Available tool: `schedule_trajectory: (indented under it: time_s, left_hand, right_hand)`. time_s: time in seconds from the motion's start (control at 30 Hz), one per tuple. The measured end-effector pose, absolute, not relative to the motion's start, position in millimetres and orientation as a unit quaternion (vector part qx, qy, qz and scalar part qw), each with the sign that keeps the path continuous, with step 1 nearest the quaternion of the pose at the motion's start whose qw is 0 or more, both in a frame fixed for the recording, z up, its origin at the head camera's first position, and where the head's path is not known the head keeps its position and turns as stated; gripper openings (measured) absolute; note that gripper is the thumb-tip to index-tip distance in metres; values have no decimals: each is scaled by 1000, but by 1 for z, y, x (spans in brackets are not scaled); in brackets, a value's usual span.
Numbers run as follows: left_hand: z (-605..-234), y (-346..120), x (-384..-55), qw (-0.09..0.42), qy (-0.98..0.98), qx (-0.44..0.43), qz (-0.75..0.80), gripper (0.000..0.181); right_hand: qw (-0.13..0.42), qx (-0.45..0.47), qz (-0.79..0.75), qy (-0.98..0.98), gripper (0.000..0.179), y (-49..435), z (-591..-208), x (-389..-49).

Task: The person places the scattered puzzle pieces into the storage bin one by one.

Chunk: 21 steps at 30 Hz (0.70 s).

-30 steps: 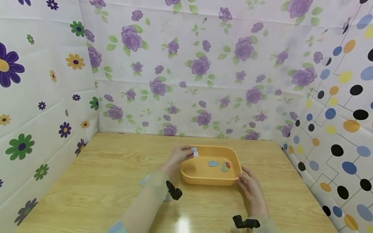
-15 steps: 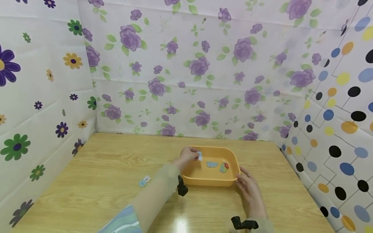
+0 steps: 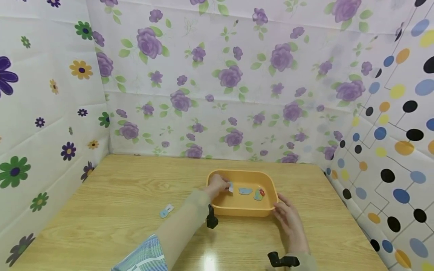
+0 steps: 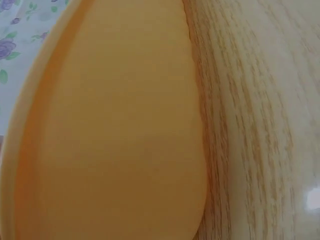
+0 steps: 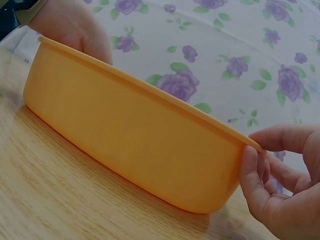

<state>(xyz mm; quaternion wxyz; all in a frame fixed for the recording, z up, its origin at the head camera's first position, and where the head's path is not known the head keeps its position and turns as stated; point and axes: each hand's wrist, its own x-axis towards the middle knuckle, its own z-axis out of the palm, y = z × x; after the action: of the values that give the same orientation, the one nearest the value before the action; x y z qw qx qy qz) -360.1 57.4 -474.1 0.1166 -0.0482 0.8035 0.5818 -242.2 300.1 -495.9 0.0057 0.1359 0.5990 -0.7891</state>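
Note:
An orange plastic tub [image 3: 242,212] stands on the wooden table. My left hand [image 3: 218,184] reaches over its left side and pinches a small flat blue-and-white puzzle piece [image 3: 231,187] low inside. In the right wrist view, the near wall hides those fingertips. Farther right on the tub floor lie a pale blue piece [image 3: 245,191] and a green, yellow and red one [image 3: 259,194]. My right hand [image 3: 287,215] grips the rim at the near right corner; in the right wrist view, thumb and fingers [image 5: 255,182] close round that corner.
Another blue-and-white piece [image 3: 166,211] lies on the table [image 3: 135,188], left of the tub and beside my left forearm. Flower-patterned sheets [image 3: 203,75] hang behind and to the left, and a dotted sheet [image 3: 390,175] hangs on the right.
My left hand has moved right and down into the tub with the piece, uncovering the piece on the table. My right hand stays on the rim.

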Motion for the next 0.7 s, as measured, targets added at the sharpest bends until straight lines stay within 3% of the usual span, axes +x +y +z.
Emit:
schedule_trajectory:
  time_s: [0.7]
  left_hand:
    - [-481, 58, -360, 95, 838, -42, 535, 24]
  right_hand:
    - [0, 138, -786, 603, 58, 298, -494, -243]
